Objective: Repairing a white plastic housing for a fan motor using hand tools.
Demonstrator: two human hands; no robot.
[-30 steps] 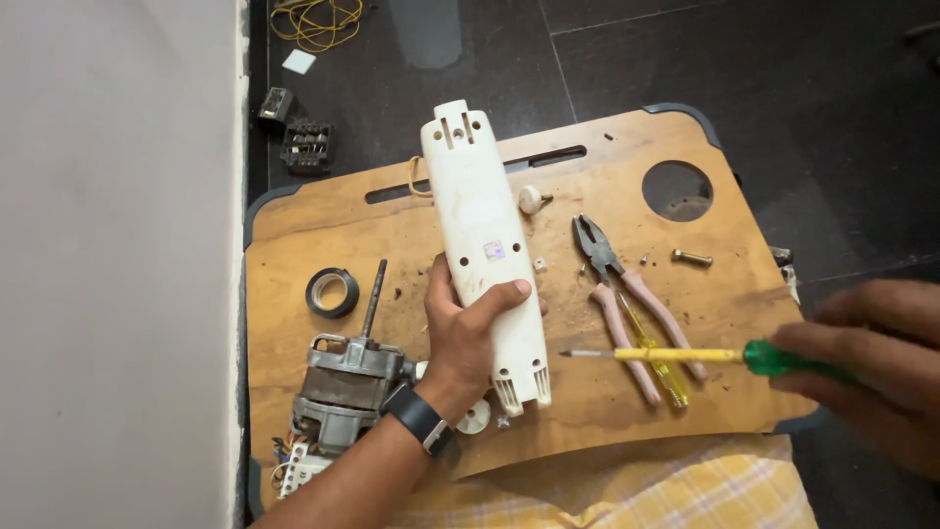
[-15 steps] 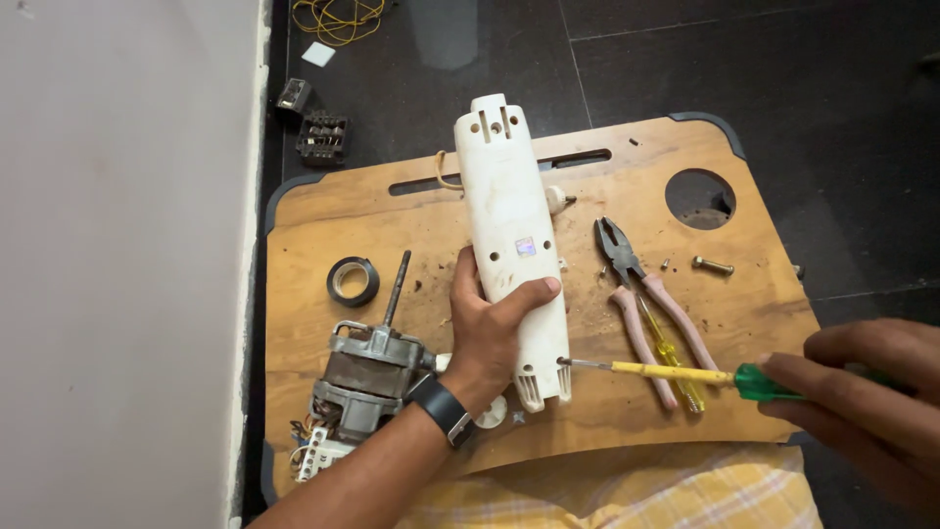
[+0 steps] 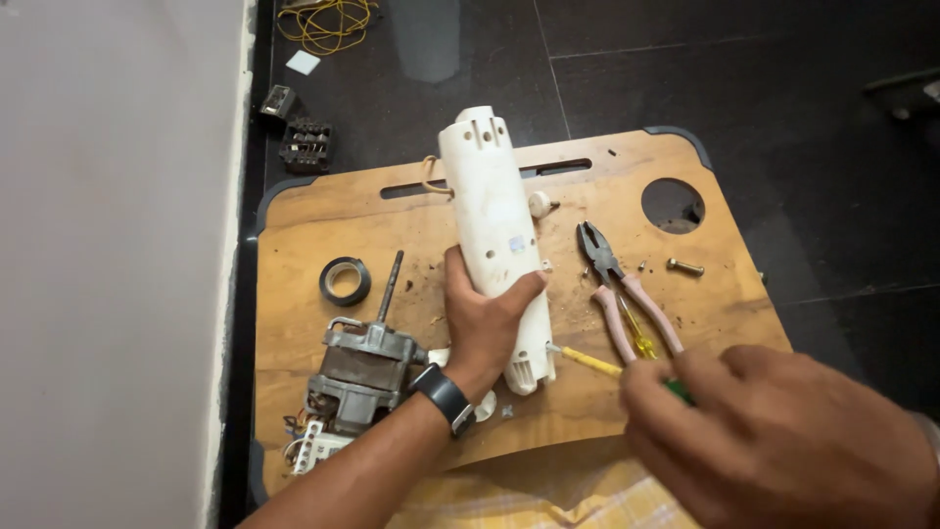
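My left hand (image 3: 482,318) grips a long white plastic housing (image 3: 493,225) that stands tilted on a wooden board (image 3: 294,255). A dark watch sits on that wrist. My right hand (image 3: 783,441), large and close to the camera at the lower right, holds a screwdriver (image 3: 587,361) with a yellow shaft and green handle. Its tip touches the lower end of the housing, near the left thumb.
Pink-handled pliers (image 3: 627,294) lie right of the housing, with a bolt (image 3: 685,265) beyond them. A roll of black tape (image 3: 345,281) and an electric motor (image 3: 362,372) sit at the left. The board has a round hole (image 3: 673,205). Yellow wire (image 3: 323,20) lies on the dark floor.
My right hand has moved left and nearer the camera, bringing the screwdriver tip against the housing's lower end. The left hand keeps its grip on the housing.
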